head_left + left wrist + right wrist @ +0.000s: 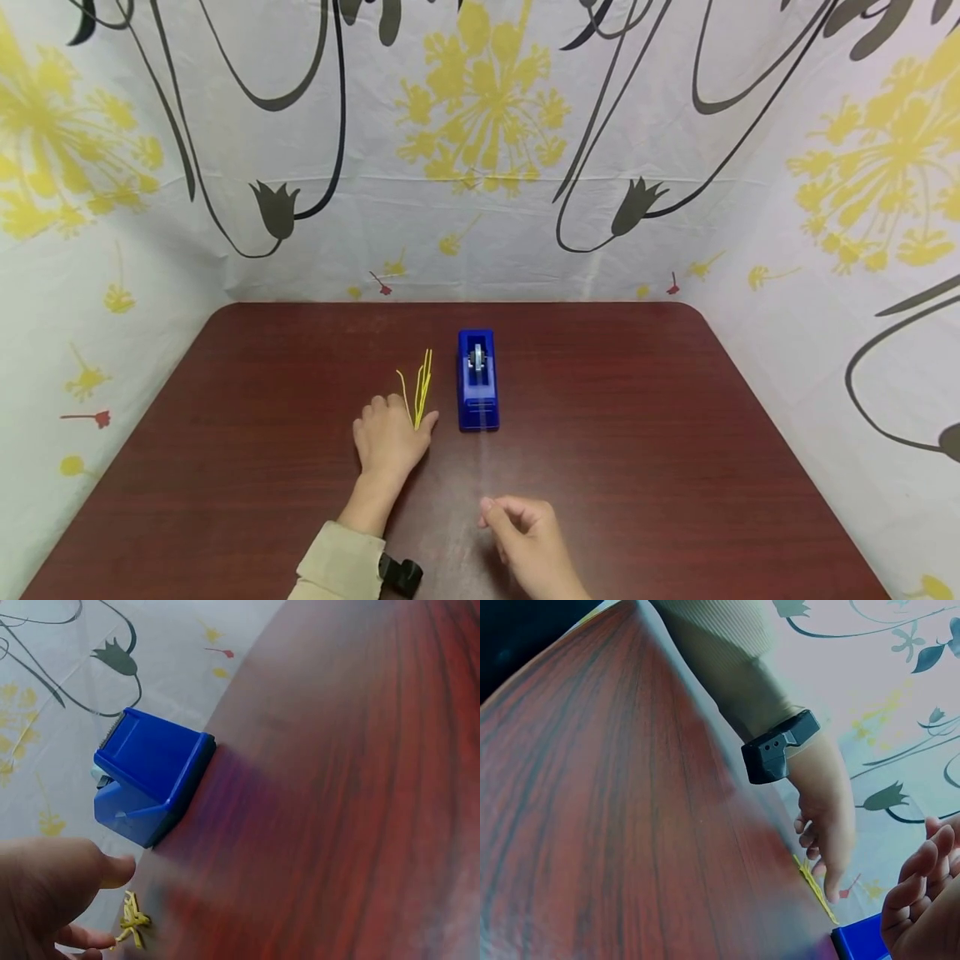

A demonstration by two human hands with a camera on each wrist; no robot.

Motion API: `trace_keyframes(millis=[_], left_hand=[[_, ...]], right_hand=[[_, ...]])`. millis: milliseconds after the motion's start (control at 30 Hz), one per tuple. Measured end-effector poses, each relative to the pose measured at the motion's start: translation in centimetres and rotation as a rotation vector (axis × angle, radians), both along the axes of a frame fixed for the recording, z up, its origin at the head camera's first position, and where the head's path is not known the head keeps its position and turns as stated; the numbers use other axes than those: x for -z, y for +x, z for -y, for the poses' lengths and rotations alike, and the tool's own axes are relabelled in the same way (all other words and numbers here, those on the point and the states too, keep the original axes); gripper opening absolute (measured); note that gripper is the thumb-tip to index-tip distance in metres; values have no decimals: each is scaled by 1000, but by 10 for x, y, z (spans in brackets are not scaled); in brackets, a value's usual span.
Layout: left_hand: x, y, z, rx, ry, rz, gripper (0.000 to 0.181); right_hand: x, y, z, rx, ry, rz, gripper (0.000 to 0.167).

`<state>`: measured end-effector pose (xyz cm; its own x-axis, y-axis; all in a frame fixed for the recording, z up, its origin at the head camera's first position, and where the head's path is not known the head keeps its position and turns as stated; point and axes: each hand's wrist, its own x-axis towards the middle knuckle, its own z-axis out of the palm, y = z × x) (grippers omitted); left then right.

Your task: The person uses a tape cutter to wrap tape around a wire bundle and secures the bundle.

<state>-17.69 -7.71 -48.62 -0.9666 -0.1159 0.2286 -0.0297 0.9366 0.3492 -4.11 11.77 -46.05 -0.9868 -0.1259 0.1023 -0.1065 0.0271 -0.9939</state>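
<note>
On the counter, the right hand pinches clear tape, pulled out but apparently uncut from the blue tape dispenser. The left hand, thumb spread, lies beside yellow strands, seemingly not yet taped.

Screened nook, floral sheeting around brown tabletop, room type unclear

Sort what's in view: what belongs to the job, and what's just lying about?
Likely in the job:
blue tape dispenser
clear tape, pinched in the right grip
yellow strands, beside the left grip

Just around it:
dark red table
patterned sheet
black wrist device
</note>
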Motion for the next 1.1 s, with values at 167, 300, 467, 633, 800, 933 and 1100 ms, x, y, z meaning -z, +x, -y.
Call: trace_keyframes(millis=[167,300,467,633,800,933,1100], left_hand=[[1,1,3,14,3,32,52],[-1,1,5,35,1,-7,31],[-5,1,8,40,-41,-18,31],[-6,4,8,55,-102,20,22],[-3,4,6,76,-187,84,15],[-2,5,6,89,-206,144,14],[-7,7,6,93,-179,183,11]], right_hand=[[0,0,0,-2,8,7,24],[0,0,0,3,12,17,24],[0,0,0,-4,12,13,24],[-1,0,0,-6,23,20,25],[-1,-1,0,0,32,37,25],[0,-1,0,-10,36,21,25],[0,-1,0,-18,38,24,26]])
